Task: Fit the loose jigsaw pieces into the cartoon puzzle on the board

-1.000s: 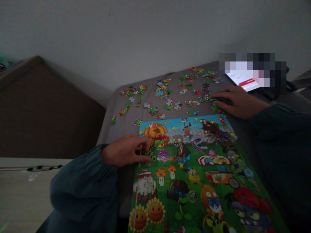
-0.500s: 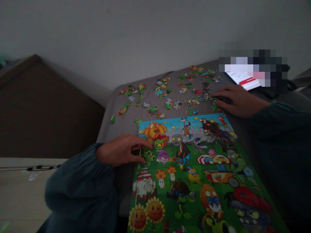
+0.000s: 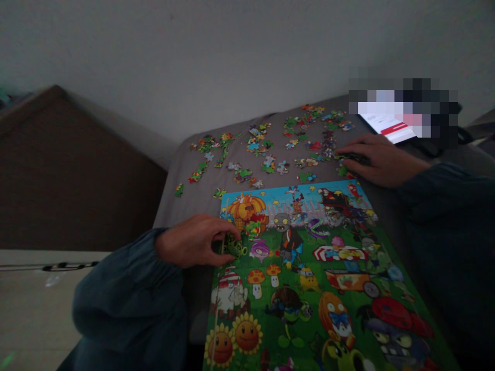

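A jigsaw puzzle [image 3: 294, 330] lies in front of me, a large panel of cartoon plants and zombies. My left hand [image 3: 195, 239] reaches over its left edge, with thumb and fingers curled around a green puzzle piece [image 3: 236, 248] that shows a pea-headed plant. Whether that piece is lifted or lies flat, I cannot tell. Beyond the panel's top right corner, my right hand [image 3: 381, 158] rests on the grey cloth, its fingers bent round a dark green puzzle piece [image 3: 356, 158]. The palm hides part of it.
Many loose puzzle pieces [image 3: 266, 147] are scattered over the grey cloth [image 3: 166, 203] behind the panel. A lit screen [image 3: 390, 121], partly pixelated, lies at the far right. A dark brown panel [image 3: 77, 180] stands on the left, and a pale wall [image 3: 232, 62] rises behind.
My left fingers have drawn back slightly and curled in closer to the thumb at the pea-headed plant piece. My right hand has stayed in place.
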Available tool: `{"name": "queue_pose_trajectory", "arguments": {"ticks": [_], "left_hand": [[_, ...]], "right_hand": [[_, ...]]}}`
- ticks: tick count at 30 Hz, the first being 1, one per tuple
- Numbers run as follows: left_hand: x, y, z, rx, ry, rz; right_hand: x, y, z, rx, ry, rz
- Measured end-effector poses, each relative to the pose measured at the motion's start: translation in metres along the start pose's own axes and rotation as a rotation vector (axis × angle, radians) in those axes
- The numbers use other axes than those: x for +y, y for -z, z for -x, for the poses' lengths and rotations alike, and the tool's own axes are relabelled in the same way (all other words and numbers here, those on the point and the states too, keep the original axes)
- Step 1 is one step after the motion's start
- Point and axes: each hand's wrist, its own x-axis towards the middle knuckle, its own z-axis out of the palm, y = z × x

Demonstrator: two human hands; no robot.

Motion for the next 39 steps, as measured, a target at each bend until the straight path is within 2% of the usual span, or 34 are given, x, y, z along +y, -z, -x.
{"name": "queue_pose_trajectory", "arguments": {"ticks": [4, 8, 12, 16, 21, 28, 39], "left_hand": [[-0.002, 0.000, 0.000, -0.016, -0.001, -0.017], [-0.002, 0.002, 0.004, -0.027, 0.007, 0.028], [0.003, 0.005, 0.007, -0.055, 0.036, 0.063], [0.011, 0.005, 0.006, -0.115, 0.092, 0.022], [0.018, 0.003, 0.005, -0.132, 0.117, 0.003], [0.013, -0.002, 0.004, -0.206, 0.194, 0.025], [0.004, -0.005, 0.003, -0.210, 0.195, 0.023]], "right_hand": [[-0.007, 0.004, 0.001, -0.018, -0.058, -0.031], [-0.005, 0.003, 0.000, -0.014, -0.031, -0.037], [-0.001, 0.001, -0.001, 0.000, -0.004, -0.019], [-0.005, 0.002, 0.000, -0.005, -0.045, -0.038], [-0.006, 0.002, 0.001, 0.001, -0.061, -0.042], [0.002, 0.000, -0.001, -0.009, -0.009, -0.003], [-0.009, 0.007, 0.000, -0.043, -0.072, -0.042]]}}
